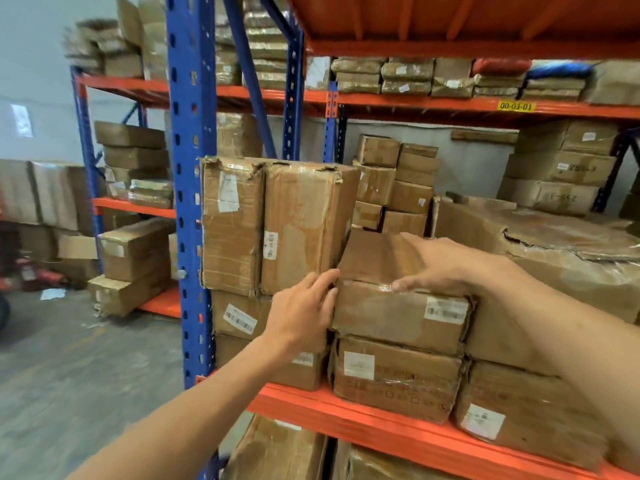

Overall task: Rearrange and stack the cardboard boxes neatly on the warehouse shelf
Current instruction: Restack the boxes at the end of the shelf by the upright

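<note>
A worn, taped cardboard box [388, 317] with a barcode label lies on top of another labelled box [394, 379] on the orange shelf beam [381, 427]. My left hand [304, 306] presses against its left end, fingers curled at the top corner. My right hand [440, 265] lies flat on its top face, thumb over the front edge. Two tall boxes [277, 223] stand upright to the left, on top of flatter boxes [239, 317].
A large torn, plastic-wrapped carton [554, 258] fills the right of the shelf above another box [519, 410]. Small boxes [394, 181] are stacked at the back. A blue upright post [190, 202] stands at the left. Further racks and loose boxes [131, 265] stand beyond.
</note>
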A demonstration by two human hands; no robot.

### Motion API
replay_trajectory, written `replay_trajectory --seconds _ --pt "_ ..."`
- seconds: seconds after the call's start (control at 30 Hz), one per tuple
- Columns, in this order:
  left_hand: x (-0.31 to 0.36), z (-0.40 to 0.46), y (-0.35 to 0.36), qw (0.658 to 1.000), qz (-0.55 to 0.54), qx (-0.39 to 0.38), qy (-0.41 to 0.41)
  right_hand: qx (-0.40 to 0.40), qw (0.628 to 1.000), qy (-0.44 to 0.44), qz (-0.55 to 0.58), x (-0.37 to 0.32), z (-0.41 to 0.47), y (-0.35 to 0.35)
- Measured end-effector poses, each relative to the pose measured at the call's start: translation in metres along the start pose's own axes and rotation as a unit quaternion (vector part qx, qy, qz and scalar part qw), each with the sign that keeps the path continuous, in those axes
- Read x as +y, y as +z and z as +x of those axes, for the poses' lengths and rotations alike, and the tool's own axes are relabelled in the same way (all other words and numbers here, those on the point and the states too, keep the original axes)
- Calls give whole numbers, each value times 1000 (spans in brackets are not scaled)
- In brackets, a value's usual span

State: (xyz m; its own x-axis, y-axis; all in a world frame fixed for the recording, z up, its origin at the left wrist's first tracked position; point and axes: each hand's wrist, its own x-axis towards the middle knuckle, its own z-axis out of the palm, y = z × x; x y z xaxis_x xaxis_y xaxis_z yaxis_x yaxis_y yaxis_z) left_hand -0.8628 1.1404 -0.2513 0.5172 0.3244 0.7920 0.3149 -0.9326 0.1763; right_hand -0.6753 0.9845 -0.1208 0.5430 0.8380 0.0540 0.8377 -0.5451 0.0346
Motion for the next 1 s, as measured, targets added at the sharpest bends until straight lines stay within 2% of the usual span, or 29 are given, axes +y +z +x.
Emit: replay_trajectory --seconds 0.03,0.07,0.1,0.2,0.3,0.43,0.57,0.77,0.87,1.0 --pt "-5 -1 -10 996 -32 67 -46 39 999 -17 12 -9 5 -12" --pt "-10 0 -18 989 -51 104 -97 70 997 -38 21 -20 9 -25" --pt "-14 1 -25 981 -60 108 -149 98 993 -63 30 -32 14 -38" --pt "-23 2 -29 956 -71 38 -283 171 975 -134 42 -73 32 -67" --pt "-22 -3 -19 926 -97 -42 -362 181 968 -172 -9 -115 51 -82" --pt "-14 -3 -3 906 -167 -74 -383 148 964 -200 -92 -149 72 -90" --pt "-3 6 6 880 -235 -74 -406 157 963 -195 -98 -149 81 -91" --pt "-1 12 10 896 -232 -13 -378 181 968 -170 -25 -102 67 -87" --pt "-9 18 7 907 -242 -16 -344 192 971 -139 -21 -78 56 -91" --pt "-11 28 3 901 -287 -1 -327 174 978 -114 -21 -61 45 -85"
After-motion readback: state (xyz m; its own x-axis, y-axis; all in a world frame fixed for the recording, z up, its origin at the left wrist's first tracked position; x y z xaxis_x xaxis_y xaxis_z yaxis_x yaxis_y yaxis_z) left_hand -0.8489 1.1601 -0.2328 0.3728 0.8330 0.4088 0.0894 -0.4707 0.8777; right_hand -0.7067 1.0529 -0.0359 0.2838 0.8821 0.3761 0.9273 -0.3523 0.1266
